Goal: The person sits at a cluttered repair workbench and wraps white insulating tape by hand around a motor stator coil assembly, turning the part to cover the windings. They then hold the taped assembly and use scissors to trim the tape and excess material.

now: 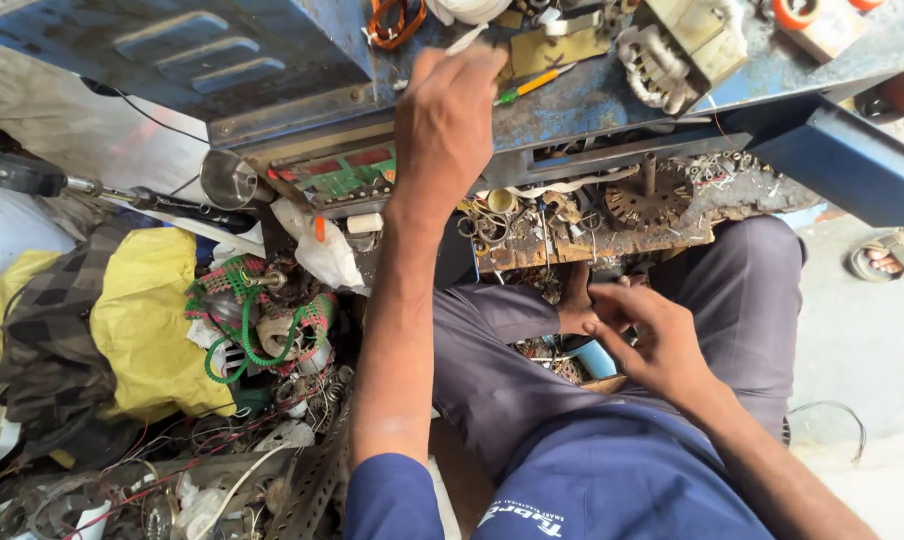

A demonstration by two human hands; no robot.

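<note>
Reaching with the left hand [444,125] up onto the blue workbench [612,95] at top centre, fingers curled near a yellow-green screwdriver [532,84], grip unclear, while the right hand [652,335] hovers loosely open and empty over the lap at lower right; probably picking a tool, needing a firm pinch next.

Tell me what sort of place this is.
Probably a small electrical repair workshop. A worn blue workbench carries loose parts and a screwdriver near the left hand; a drawer holds small metal parts, and wire scrap is heaped below.
</note>
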